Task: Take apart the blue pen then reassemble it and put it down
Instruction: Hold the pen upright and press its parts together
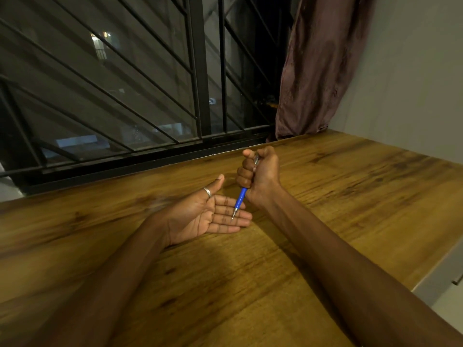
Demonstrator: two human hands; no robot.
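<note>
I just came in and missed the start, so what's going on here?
A person at a wooden table grips a blue pen in the fist of the right hand, tip pointing down over the fingers of the left hand, which is held open, palm up. The pen looks to be in one piece. Whether its tip touches the fingers is unclear.

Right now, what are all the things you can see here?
pen: one, blue with a silver tip, held in the right fist, tip pointing down over the left fingers
table: one, brown wood, under both hands
window bars: many, black, behind the table
curtain: one, dull purple-brown, hanging right of the window
wall: one, grey, far right
ring: one, silver, on the left thumb
left hand: one, palm up, fingers straight
right hand: one, gripping the pen
</note>
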